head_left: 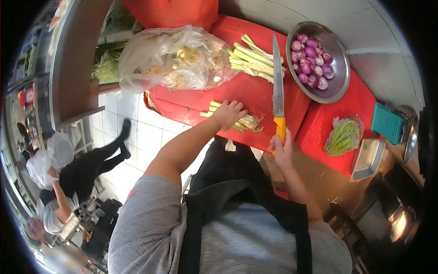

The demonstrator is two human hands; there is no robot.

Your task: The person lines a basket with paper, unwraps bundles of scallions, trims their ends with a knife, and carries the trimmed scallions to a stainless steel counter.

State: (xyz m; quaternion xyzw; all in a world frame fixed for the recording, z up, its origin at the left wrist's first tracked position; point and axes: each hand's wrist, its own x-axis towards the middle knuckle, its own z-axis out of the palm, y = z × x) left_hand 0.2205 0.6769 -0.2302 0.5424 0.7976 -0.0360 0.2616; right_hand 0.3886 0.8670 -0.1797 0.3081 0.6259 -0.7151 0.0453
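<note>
My left hand (230, 114) lies over a short bunch of spring onions (251, 122), fingers curved across the stalks, with the stringy root ends pointing right. My right hand (283, 148) grips a large kitchen knife (278, 93) by its yellow handle, the blade pointing away from me. The knife is to the right of the bunch, apart from it. Beyond the blade's left side lie longer pale green-and-white stalks (251, 60) on the red cutting board (182, 102). A clear plastic bag (178, 57) with more rooted stalks in it sits at the board's left.
A metal bowl (338, 86) of purple onions stands at the back right. Bagged green vegetables (343, 137), a teal scale (387, 125) and a metal tray (367, 160) are farther right. At far left, another person (68, 182) handles plastic bags.
</note>
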